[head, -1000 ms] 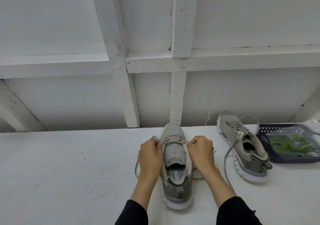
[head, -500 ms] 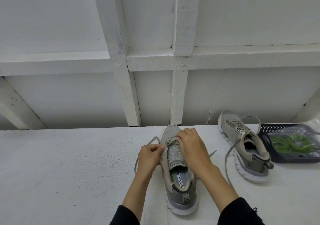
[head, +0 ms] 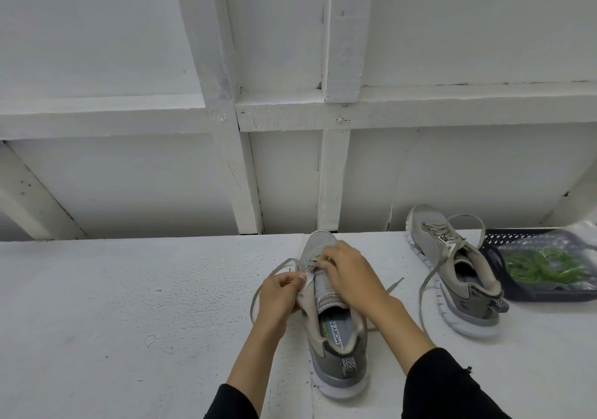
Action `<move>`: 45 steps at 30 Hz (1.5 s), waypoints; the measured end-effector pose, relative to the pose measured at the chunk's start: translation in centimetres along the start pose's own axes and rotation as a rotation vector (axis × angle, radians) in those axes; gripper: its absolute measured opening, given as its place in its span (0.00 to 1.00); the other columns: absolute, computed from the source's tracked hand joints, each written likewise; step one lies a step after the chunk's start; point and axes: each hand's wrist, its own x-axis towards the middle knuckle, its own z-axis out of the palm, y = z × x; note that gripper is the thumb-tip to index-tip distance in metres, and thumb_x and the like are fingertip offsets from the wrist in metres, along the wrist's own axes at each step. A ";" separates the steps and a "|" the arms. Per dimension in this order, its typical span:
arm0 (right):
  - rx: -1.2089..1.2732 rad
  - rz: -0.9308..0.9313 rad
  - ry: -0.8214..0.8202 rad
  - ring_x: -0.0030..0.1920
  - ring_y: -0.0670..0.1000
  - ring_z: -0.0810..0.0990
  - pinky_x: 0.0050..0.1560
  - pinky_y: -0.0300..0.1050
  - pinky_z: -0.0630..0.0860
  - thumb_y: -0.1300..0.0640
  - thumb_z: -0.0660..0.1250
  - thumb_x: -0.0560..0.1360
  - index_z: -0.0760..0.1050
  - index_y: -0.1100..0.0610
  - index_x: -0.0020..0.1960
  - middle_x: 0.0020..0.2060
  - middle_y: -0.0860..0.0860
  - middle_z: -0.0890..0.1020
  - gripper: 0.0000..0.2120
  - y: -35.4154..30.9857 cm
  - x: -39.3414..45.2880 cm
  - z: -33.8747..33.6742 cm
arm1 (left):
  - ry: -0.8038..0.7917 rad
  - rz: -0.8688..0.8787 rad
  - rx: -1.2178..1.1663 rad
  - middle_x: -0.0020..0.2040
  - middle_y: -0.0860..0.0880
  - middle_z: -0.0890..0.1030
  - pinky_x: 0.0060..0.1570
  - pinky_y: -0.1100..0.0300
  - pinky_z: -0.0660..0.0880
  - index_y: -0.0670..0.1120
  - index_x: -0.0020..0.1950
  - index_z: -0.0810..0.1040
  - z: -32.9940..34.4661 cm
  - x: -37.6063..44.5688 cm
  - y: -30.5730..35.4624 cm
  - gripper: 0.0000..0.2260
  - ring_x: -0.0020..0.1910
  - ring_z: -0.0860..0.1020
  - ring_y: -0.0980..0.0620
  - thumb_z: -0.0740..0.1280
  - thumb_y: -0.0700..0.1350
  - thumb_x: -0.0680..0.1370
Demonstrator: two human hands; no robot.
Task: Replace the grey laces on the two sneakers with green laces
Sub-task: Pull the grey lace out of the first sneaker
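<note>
A grey sneaker (head: 336,338) stands heel toward me on the white table. My left hand (head: 280,296) grips its left eyelet edge, thumb and fingers pinching there. My right hand (head: 350,276) lies over the tongue, its fingers curled on the grey lace (head: 310,263) at the lowest eyelets near the toe. The lace's loose ends trail out to both sides. A second grey sneaker (head: 452,273), its grey lace loosened, lies to the right. Green laces (head: 546,265) sit in a clear bag.
The bag of green laces rests in a dark perforated tray (head: 497,236) at the far right, close behind the second sneaker. A white panelled wall (head: 290,111) rises straight behind the table (head: 129,305).
My right hand has moved from the sneaker's right side up over the tongue to the lace near the toe. The left hand stayed at the left eyelet edge.
</note>
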 end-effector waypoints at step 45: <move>-0.223 0.009 -0.120 0.54 0.54 0.72 0.51 0.48 0.72 0.54 0.60 0.80 0.77 0.58 0.54 0.53 0.54 0.73 0.10 -1.4 -1.1 -1.0 | -0.142 0.184 0.124 0.64 0.55 0.75 0.46 0.59 0.80 0.52 0.71 0.66 -0.6 -0.9 -0.7 0.21 0.54 0.79 0.56 0.65 0.39 0.79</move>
